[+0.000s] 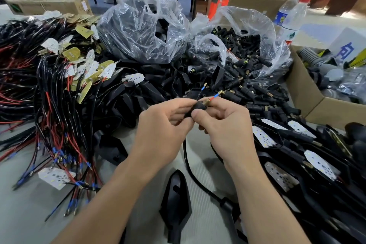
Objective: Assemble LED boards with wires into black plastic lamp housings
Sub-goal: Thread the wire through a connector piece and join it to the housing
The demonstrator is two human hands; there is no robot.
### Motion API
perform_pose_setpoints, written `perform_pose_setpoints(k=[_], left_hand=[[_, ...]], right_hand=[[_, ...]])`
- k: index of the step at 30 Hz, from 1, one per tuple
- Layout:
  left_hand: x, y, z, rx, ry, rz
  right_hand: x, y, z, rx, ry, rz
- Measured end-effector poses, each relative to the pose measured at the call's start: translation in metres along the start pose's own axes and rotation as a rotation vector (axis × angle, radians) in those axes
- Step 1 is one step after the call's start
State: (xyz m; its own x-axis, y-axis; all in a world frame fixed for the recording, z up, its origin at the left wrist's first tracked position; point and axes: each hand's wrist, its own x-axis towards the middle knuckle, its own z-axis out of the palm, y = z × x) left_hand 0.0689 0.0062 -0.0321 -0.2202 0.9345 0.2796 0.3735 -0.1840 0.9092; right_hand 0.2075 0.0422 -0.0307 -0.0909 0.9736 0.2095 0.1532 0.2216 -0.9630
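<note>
Left hand [164, 125] and right hand [227, 127] fingers pinch the black stem [195, 108]: likely light, rigid. Hold its body; wires [212, 98] past the fingers flex.

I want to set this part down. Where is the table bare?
Bare table shows near-left, between the wire bundle and the left forearm, and a narrow strip beside the nearest black housing. The right side is crowded with assembled lamps; the far side with heaped housings and bags.

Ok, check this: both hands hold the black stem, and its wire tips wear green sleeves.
Not green: the head view shows blue sleeves on the wire tips. The left hand and right hand do both hold the stem.
</note>
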Motion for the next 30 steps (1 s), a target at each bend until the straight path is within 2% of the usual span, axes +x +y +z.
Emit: perform_pose_setpoints(k=[6, 11, 17, 19, 21, 23, 25, 28, 30], left_hand=[[0.002, 0.001, -0.001, -0.036, -0.028, -0.046], [0.001, 0.000, 0.001, -0.027, -0.120, -0.114], [-0.005, 0.001, 0.004, 0.185, -0.055, -0.009], [-0.005, 0.001, 0.003, 0.188, -0.019, -0.048], [-0.002, 0.001, 0.003, 0.052, -0.002, -0.126], [0.001, 0.003, 0.001, -0.211, -0.014, -0.218], [0.004, 0.004, -0.002, -0.422, -0.037, -0.289], [0.006, 0.001, -0.003, -0.509, -0.093, -0.319], [0.007, -0.001, -0.002, -0.536, -0.113, -0.319]], right_hand=[[0.000, 0.002, 0.002, 0.017, 0.175, -0.044], [0.000, 0.001, 0.002, 0.166, 0.270, -0.063], [-0.001, -0.002, 0.001, 0.106, 0.198, -0.108], [-0.004, -0.006, 0.004, 0.099, 0.134, -0.124], [-0.005, -0.008, 0.006, 0.152, 0.145, -0.102], [-0.003, -0.005, 0.004, 0.155, 0.202, -0.023], [-0.001, -0.003, 0.002, 0.115, 0.152, 0.080], [-0.003, -0.003, 0.008, 0.133, -0.015, 0.125], [-0.004, -0.003, 0.009, 0.114, -0.025, 0.068]])
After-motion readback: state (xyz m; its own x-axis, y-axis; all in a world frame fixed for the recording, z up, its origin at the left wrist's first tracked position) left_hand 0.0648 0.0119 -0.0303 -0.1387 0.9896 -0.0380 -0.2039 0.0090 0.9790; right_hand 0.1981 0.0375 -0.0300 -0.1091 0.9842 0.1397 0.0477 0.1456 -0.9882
